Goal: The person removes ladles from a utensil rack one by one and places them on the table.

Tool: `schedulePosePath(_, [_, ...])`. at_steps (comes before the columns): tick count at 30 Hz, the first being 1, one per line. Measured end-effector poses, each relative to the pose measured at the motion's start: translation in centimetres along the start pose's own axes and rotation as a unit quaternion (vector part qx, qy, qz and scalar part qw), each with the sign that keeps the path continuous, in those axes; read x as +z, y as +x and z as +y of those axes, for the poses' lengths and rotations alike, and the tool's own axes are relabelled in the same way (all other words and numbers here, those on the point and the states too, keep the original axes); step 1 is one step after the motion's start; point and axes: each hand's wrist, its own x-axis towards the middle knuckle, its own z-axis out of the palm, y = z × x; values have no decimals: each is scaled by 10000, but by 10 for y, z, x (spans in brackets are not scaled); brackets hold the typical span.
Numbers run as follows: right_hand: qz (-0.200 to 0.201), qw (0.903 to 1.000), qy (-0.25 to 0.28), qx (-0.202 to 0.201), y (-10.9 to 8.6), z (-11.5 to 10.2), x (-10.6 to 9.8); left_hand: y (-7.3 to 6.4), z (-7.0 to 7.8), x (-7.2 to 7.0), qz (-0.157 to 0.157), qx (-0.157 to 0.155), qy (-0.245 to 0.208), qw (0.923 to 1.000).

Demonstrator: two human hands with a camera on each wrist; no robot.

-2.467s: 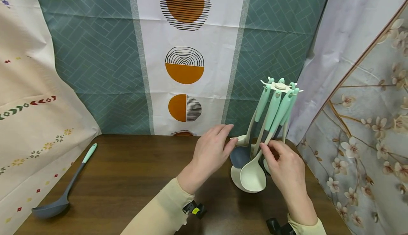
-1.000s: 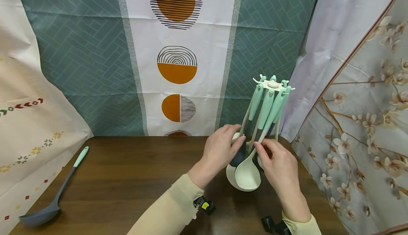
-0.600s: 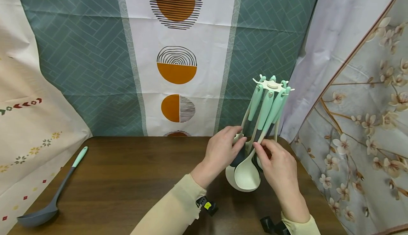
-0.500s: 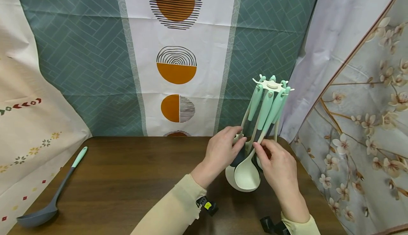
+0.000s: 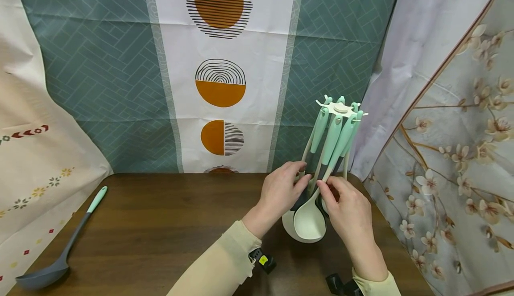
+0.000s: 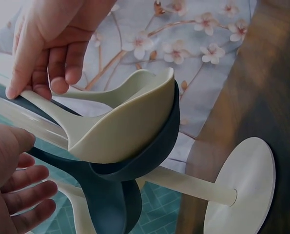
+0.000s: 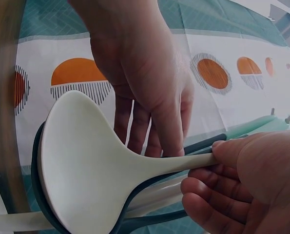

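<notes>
1. Head view: Two bare hands meet at a utensil rack (image 5: 340, 108) near the right end of a brown table (image 5: 168, 224). The right hand (image 5: 350, 211) pinches the neck of a cream ladle (image 5: 310, 223), whose bowl hangs at the rack's front, its mint handle reaching up to the top. The left hand (image 5: 279, 190) is at the rack's left side. A grey ladle (image 5: 47, 274) lies at far left, well apart from both hands.
2. Left wrist view: The left thumb meets the shaft of a dark utensil (image 6: 106, 200) beside the cream ladle; the other fingers sit loosely apart. Whether it grips the shaft, one cannot tell.
3. Right wrist view: The right thumb lies along the cream ladle's slim neck, fingers curled beneath, the hold narrow. The left hand is just beyond.
</notes>
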Motion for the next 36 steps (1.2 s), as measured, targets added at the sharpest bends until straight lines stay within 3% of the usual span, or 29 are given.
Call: schedulePosePath(36, [23, 10000, 1, -60, -1, 1, 1, 3, -1, 5, 114, 32, -65, 9999])
